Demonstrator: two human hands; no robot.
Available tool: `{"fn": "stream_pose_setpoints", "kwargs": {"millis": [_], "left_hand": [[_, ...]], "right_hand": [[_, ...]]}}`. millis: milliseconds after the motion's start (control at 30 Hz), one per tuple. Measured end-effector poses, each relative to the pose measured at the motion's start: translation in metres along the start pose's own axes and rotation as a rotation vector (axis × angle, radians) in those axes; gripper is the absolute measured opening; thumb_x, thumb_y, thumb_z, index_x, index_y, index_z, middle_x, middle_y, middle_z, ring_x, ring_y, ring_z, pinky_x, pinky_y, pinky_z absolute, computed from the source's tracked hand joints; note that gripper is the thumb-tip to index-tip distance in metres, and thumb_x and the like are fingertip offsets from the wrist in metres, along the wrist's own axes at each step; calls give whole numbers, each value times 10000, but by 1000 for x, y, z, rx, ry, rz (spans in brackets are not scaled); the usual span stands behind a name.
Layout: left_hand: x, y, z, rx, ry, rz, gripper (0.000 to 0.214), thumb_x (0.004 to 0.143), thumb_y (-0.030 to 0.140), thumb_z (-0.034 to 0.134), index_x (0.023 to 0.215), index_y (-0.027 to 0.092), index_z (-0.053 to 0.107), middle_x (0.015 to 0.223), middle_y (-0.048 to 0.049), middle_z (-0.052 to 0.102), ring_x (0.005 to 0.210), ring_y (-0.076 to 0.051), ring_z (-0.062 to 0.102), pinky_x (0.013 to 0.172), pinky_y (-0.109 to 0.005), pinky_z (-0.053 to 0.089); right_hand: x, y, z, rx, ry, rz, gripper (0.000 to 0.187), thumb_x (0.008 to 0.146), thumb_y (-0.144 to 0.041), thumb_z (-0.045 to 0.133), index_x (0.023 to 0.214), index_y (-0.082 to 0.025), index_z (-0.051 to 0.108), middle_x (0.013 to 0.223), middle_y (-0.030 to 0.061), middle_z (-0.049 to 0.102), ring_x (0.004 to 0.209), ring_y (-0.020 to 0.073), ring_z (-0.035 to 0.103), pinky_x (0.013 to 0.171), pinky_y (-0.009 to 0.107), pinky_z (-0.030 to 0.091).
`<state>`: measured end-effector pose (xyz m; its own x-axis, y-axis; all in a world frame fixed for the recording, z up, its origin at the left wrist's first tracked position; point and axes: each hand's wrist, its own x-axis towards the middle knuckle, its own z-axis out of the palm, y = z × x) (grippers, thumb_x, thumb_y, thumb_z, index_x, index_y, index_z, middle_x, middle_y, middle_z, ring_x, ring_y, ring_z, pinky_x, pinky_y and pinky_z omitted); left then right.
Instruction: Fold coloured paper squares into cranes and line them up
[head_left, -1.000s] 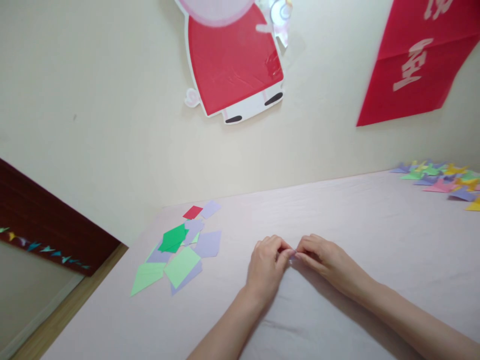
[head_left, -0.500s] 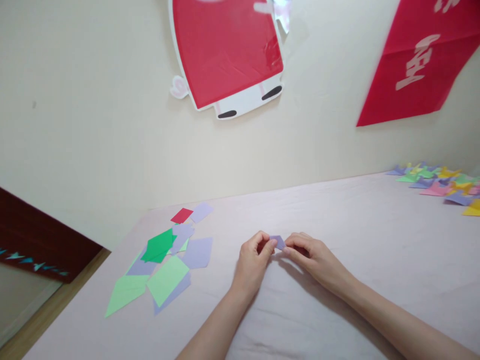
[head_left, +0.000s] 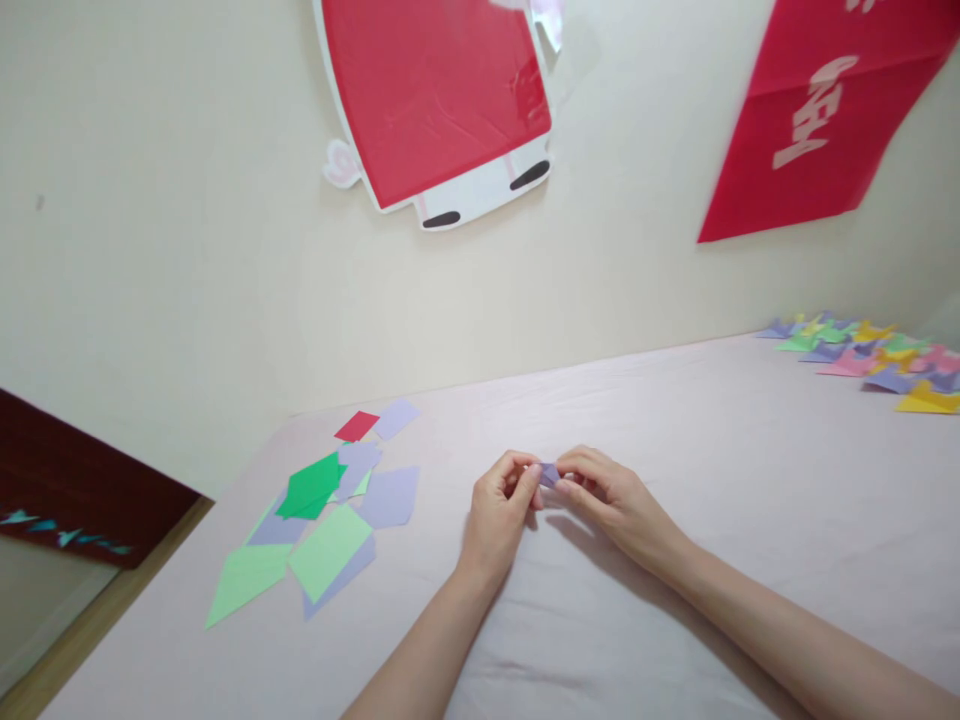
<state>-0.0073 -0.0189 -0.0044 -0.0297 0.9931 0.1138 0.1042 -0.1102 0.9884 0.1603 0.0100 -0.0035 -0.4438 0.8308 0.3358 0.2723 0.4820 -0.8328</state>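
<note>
My left hand and my right hand meet at the middle of a table covered with a pale pink cloth. Both pinch a small folded piece of purple paper between thumbs and fingertips, just above the cloth. Most of the paper is hidden by my fingers. To the left of my left hand lies a loose pile of flat paper squares in light green, dark green, purple and red.
A heap of folded paper shapes in several colours lies at the far right by the wall. A red-and-white cartoon cutout and a red banner hang on the cream wall. A dark wooden board stands lower left.
My hands have shifted slightly left and away from me with the purple paper, which shows a little more between the fingertips. The camera has tilted, so the wall decorations sit further left.
</note>
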Motion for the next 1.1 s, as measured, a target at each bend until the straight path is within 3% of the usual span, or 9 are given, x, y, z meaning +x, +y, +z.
{"fn": "stream_pose_setpoints", "kwargs": {"millis": [200,333,433,600,733,833,967,1100], "left_hand": [[-4,2,3,181,32,89,97,854,255,573,848,187,643,640,48,514,601,-101,452,575,-206,350],[-9,9,4,255,4,137,160,830,194,531,941,194,647,651,52,499,603,-106,453,582,-213,349],[-11,12,5,294,-23,172,191,814,168,514,960,200,633,647,57,495,596,-107,456,592,-216,353],[-11,12,4,338,11,157,61,837,232,553,850,201,604,608,60,474,580,-114,449,581,-224,347],[-7,12,1,393,58,222,50,839,198,566,806,200,603,723,22,553,682,-138,506,659,-245,389],[-5,10,1,460,51,311,69,862,183,572,800,200,595,825,-5,586,780,-159,533,719,-263,401],[-6,7,2,561,-35,386,81,898,168,559,830,206,582,881,-14,633,881,-181,561,797,-290,399],[-8,6,4,623,-8,388,84,907,181,560,829,209,570,870,-18,633,862,-188,567,790,-297,404]], "right_hand": [[-3,-1,-1,45,81,51,149,897,-294,568,798,-202,631,735,-6,571,673,148,508,633,265,390],[-4,1,-2,115,85,122,172,891,-339,561,812,-198,621,712,-13,584,663,148,520,626,261,404],[-4,2,-4,187,81,156,189,884,-362,564,818,-192,613,730,-8,605,683,150,542,632,259,419],[-3,2,-5,217,56,132,196,881,-366,566,810,-189,611,727,-6,594,680,145,540,639,257,424],[-2,0,-5,237,65,133,176,884,-350,554,809,-194,585,724,-4,586,676,150,541,633,262,431],[-1,-2,-5,136,111,38,112,885,-311,562,876,-207,600,813,15,593,741,170,537,694,290,437],[-2,-4,-4,-13,119,-156,60,877,-276,619,917,-231,625,975,52,576,989,226,523,883,360,414],[-2,-1,-5,-82,118,-174,69,897,-242,600,832,-221,590,931,44,549,976,225,518,884,369,407]]}}
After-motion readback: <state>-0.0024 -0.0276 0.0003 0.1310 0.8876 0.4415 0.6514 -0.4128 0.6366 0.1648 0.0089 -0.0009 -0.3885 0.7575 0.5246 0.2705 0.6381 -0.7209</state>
